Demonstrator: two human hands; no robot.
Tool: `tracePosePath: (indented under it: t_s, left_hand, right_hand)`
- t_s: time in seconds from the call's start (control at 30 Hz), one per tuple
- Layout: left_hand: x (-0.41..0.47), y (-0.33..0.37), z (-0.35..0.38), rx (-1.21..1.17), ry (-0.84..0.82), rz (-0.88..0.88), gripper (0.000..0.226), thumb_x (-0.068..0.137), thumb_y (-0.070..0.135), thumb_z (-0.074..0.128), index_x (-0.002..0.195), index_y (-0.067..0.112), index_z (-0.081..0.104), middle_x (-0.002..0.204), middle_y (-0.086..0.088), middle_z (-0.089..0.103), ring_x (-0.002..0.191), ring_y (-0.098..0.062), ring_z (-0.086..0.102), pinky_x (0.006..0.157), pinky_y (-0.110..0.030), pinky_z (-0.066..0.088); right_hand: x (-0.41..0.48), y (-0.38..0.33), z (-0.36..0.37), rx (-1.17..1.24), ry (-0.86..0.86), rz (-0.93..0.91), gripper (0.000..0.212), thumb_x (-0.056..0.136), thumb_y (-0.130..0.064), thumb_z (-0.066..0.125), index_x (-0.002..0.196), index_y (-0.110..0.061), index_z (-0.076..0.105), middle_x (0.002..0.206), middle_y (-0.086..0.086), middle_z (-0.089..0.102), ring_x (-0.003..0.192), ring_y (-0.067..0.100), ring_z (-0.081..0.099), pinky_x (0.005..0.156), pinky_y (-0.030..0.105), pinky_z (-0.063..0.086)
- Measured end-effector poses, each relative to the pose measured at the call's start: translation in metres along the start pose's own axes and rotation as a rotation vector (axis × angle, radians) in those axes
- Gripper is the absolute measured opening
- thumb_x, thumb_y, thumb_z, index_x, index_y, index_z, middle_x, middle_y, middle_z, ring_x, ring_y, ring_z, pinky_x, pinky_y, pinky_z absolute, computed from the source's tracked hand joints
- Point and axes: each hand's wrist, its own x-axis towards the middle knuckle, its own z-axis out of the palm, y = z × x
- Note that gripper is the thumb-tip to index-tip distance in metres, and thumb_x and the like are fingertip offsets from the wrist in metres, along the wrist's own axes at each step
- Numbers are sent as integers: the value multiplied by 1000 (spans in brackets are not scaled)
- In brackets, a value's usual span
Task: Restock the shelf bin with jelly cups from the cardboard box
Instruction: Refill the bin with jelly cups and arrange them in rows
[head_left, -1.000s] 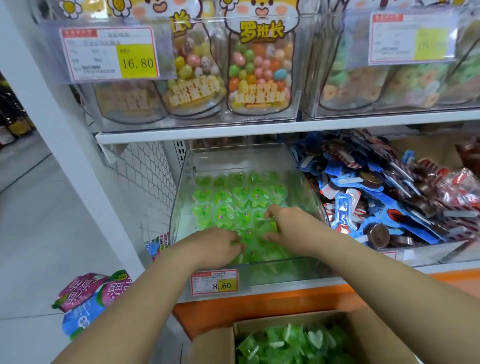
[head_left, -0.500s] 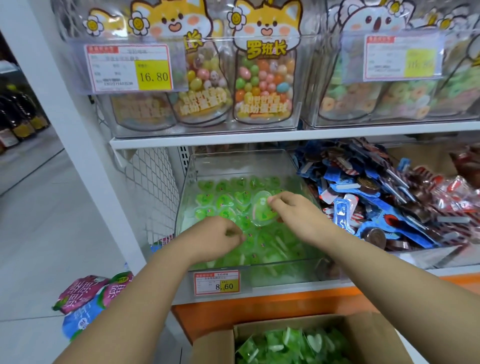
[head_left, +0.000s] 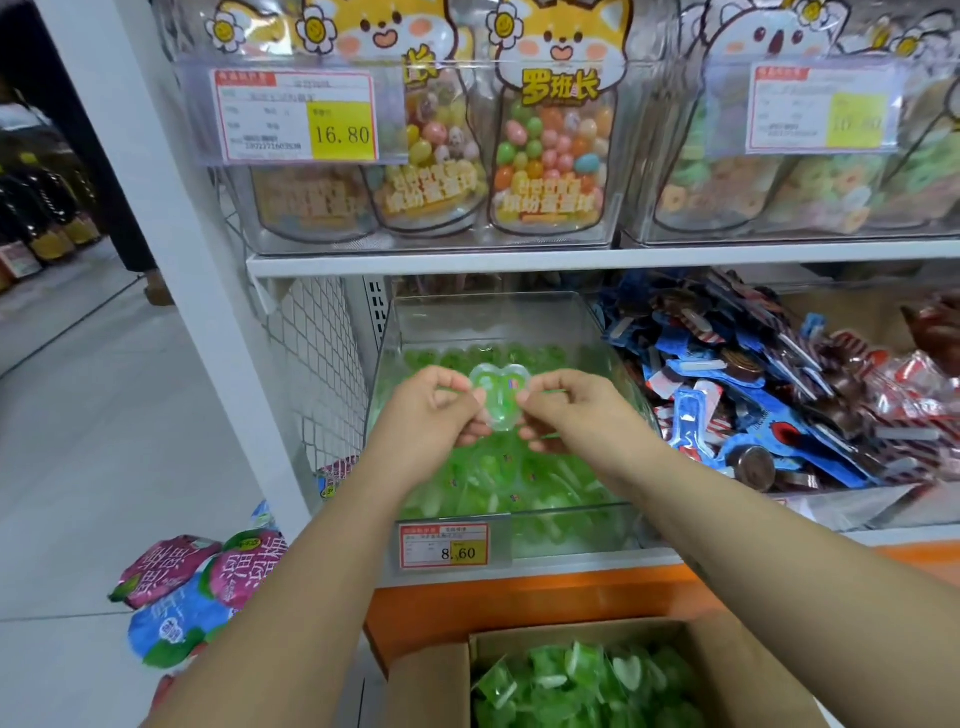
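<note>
Item counts at the shelf.
Two hands (left hand (head_left: 431, 410), right hand (head_left: 576, 410)), one held jelly cup (head_left: 498, 397), one shelf bin (head_left: 493, 322), one cardboard box (head_left: 431, 691), three price tags (head_left: 298, 117).

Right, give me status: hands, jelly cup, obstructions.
Left hand, right hand both pinching one green heart-shaped plastic jelly cup. Held above clear plastic shelf bin, part full. Path down clear.

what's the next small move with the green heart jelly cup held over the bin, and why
Probably lower the heart-shaped green jelly cup and set it among the cups already in the clear plastic shelf bin. The left grip and right grip pinch its edges above the bin, so it is not yet placed, and the brown cardboard box below holds many more.
</note>
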Motion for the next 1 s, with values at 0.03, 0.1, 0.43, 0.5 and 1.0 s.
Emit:
tracePosePath:
  t_s: [0.03,0.1,0.43,0.5,1.0]
  left_hand:
    - [4,2,1,-13,1,9,8,93,5,54,89,12,51,70,-3,65,54,-3,63,55,-14,51]
    - [12,3,0,7,34,37,5,94,6,53,94,12,54,75,-2,66,61,-5,64,61,-17,52]
    - [27,-33,-6,1455,-395,111,75,87,-13,35,150,23,19,159,-1,9,146,-25,7,118,-46,15]
    - [29,-34,-7,1479,-413,97,78,86,-14,35,151,24,13,160,0,1,147,-25,1,118,-48,10]
    - [32,-40,-12,1460,-425,86,67,94,-3,39,151,20,14,160,0,-2,146,-20,8,117,-44,11]
  right_hand:
    - [4,-2,2,21,27,-8,5,91,-9,59,93,-9,55,67,6,62,54,10,57,53,18,50]
    - [13,-4,2,36,111,-36,9,91,-5,58,85,-12,55,64,7,61,50,10,56,52,18,49]
    - [47,27,0,-115,180,243,25,95,4,39,76,-10,47,60,11,51,49,19,53,43,24,50]
    - [53,31,3,-142,179,268,19,96,1,40,81,-8,47,59,11,52,49,20,54,46,26,51]
    - [65,42,28,-194,179,380,34,94,10,33,71,-15,36,68,8,49,45,16,53,44,26,50]
